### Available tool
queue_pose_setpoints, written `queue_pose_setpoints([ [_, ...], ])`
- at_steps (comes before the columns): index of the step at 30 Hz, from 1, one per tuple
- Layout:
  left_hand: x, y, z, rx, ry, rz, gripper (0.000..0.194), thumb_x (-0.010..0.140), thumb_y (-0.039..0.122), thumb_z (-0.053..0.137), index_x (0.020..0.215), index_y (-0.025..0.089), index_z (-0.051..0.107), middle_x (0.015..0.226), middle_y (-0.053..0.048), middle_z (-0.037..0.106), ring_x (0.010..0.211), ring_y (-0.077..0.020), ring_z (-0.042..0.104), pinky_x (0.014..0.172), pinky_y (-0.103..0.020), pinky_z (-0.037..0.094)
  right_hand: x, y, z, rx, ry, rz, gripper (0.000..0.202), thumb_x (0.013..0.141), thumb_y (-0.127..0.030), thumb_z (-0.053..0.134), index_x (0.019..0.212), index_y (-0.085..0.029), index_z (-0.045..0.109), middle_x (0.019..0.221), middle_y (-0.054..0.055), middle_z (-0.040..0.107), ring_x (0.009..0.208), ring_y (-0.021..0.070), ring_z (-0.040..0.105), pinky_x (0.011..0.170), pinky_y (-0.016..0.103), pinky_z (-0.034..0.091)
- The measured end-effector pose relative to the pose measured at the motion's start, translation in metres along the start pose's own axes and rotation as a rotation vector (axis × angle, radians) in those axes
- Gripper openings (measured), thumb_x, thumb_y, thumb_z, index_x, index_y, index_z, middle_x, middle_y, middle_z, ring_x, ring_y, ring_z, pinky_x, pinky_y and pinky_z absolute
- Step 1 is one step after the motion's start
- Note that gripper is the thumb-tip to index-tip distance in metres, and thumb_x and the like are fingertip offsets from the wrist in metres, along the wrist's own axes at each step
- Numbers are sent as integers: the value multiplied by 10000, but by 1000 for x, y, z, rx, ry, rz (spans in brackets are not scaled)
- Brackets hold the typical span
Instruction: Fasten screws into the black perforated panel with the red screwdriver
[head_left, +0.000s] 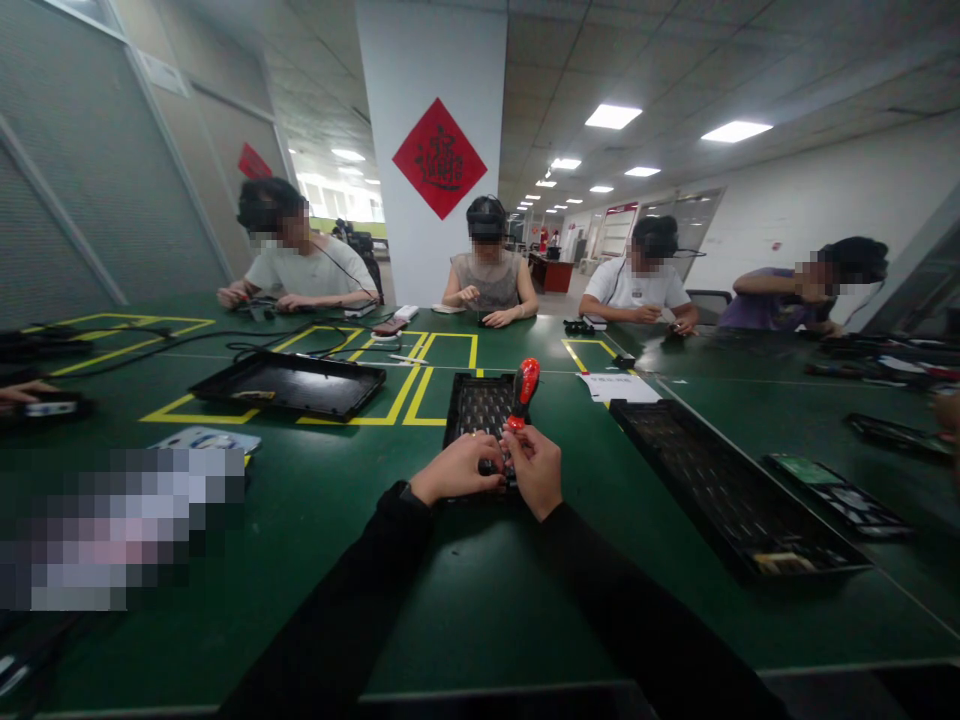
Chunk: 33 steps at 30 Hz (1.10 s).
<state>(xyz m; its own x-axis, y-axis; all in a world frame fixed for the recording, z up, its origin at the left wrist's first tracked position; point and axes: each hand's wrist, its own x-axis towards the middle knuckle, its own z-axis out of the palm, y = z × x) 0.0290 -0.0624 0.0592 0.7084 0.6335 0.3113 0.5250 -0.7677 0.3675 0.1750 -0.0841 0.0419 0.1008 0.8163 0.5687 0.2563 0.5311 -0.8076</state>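
1. An office-like room with a white pillar carrying one red diamond-shaped sign; in front spreads a green bench marked with yellow tape.
2. Four people sit along the far side, each in headgear: one at far left, one in the centre, one right of centre, one at far right.
3. Three black trays rest on the bench: a left tray, a middle tray and a longer right tray.
4. One white paper sheet lies beside the right tray's far end; one device with a green board lies to its right. A pixelated patch hides part of the bench at lower left.
5. One red-and-black screwdriver stands nearly upright over the middle tray. The right hand has its fingers closed around the lower part, seemingly; they hide the tip.
6. The left hand bends its fingers over the same tray, beside a small black piece; whether it grips that cannot be told.
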Motion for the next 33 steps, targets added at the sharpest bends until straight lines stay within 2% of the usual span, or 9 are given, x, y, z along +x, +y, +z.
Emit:
queue_pose_setpoints([
  [6,1,0,2,81,26,27,174,699,352,608,725,183,639,862,-33,604,849,-177,511,815,-285,368,0,1,-1,-9,10,-13,236,821,-327,489,932,-158,611,750,37,638,611,134,603,513,222,491],
  [23,3,-3,5,104,26,72,115,688,286,612,708,175,634,842,-20,603,819,-166,514,813,-288,363,0,3,0,6,50,-7,231,818,-331,493,923,-164,613,749,38,636,579,129,589,495,223,492],
  [33,1,-1,3,43,30,61,167,704,336,615,706,171,638,842,-35,600,840,-170,511,827,-290,362,1,2,0,27,66,21,253,803,-354,507,909,-153,617,720,36,636,573,130,590,487,220,490],
])
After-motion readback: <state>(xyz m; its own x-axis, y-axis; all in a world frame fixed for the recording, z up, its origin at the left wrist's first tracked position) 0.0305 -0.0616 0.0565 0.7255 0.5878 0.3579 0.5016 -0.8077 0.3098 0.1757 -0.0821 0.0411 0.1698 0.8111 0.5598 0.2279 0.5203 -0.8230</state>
